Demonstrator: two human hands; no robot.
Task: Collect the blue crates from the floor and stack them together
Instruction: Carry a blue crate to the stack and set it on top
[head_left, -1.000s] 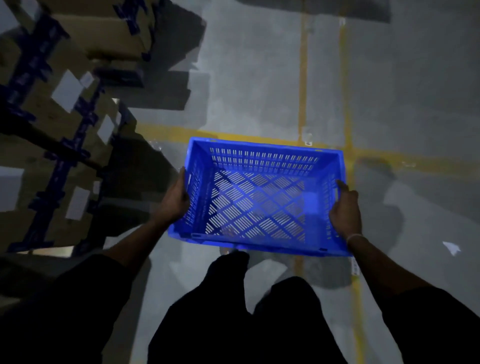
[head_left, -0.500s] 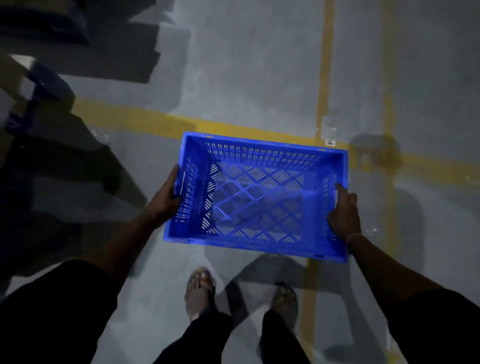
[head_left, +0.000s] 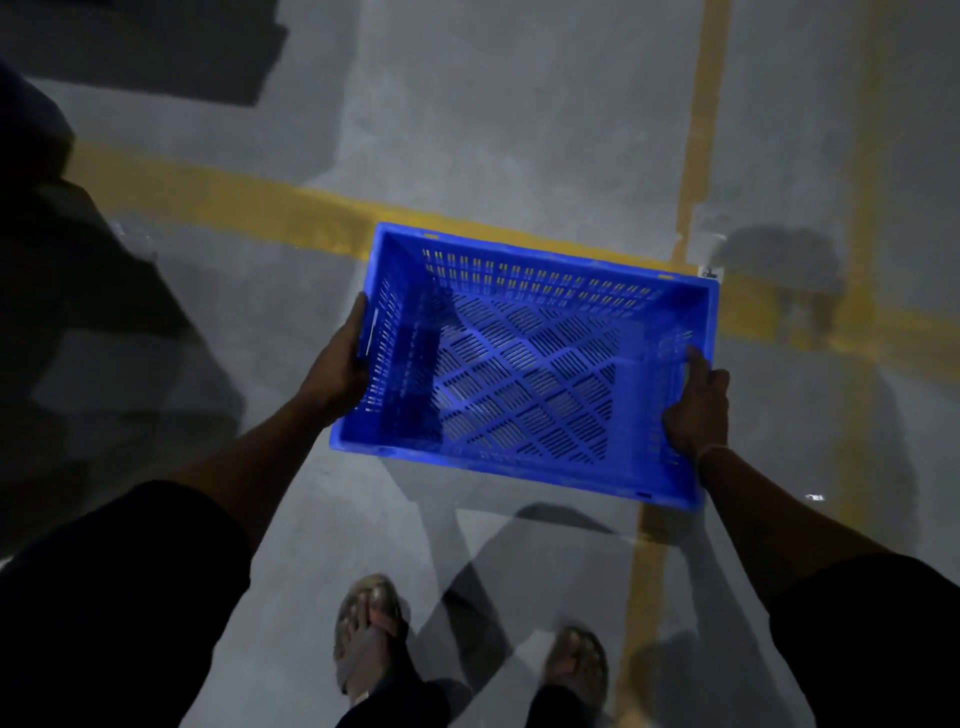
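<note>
Head view, only one there is. Person stands w/ one blue crate (head_left: 524, 364) held clear of the floor (head_left: 519, 130) at about waist height, open side up, nothing inside. Left hand (head_left: 337, 369) grips the left short wall, fingers curled round the outside. Right hand (head_left: 696, 410) grips the right short wall, thumb hooked over the rim. Both feet (head_left: 371, 634) in sandals below the crate, on bare concrete.

Risks, as I judge them: light is poor, and the crate blocks the person's sight of the ground just ahead, so a trip is possible. Slotted plastic walls give thin purchase, esp. on the right where only the thumb shows inside; a tilt could slip it loose. No other crates or stack in sight, so can't tell how far the carry goes.

Room: floor ahead and to the right is open, crossed by yellow lines (head_left: 218, 202). Dark bulky shapes (head_left: 78, 312) crowd the left edge, near the left elbow; too dim to say what they are. Best clearance looks fwd-right.
</note>
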